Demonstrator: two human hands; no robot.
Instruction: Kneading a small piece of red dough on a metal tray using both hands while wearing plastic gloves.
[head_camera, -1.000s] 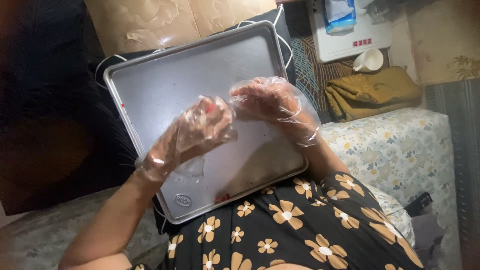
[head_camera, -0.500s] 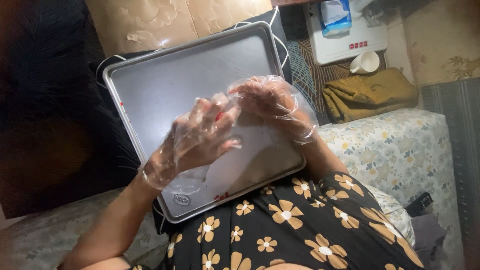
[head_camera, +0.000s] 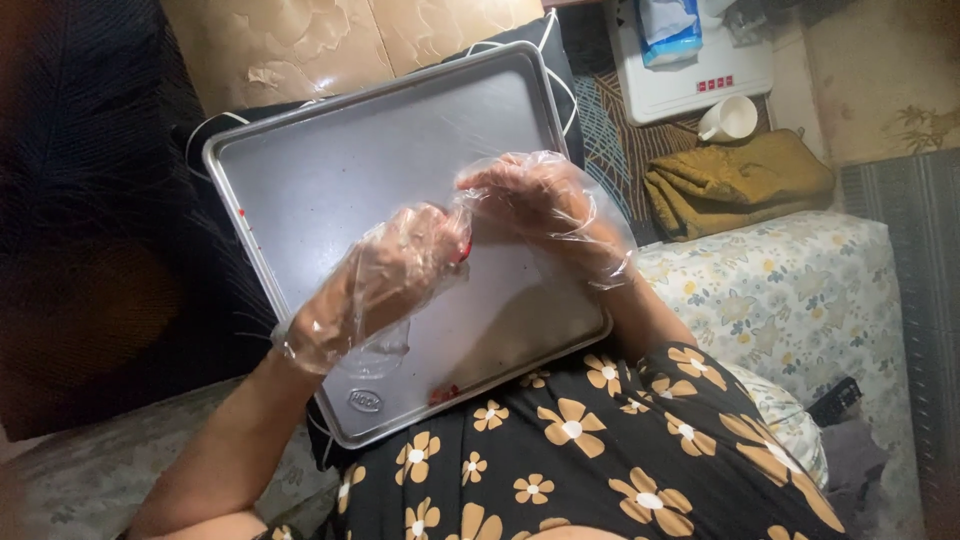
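My gloved left hand and right hand, fingertips pinched together, hover above the grey, red-flecked baking tray, its long axis running diagonally.

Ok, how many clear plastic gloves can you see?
2: one on the left hand and one on the right hand, both held together above the metal tray. No spare gloves show.

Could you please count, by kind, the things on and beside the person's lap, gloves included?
Clear plastic gloves: 2, on the left hand and the right hand
Metal baking trays: 1
White cups: 1
Folded mustard cloths: 1
Total: 5
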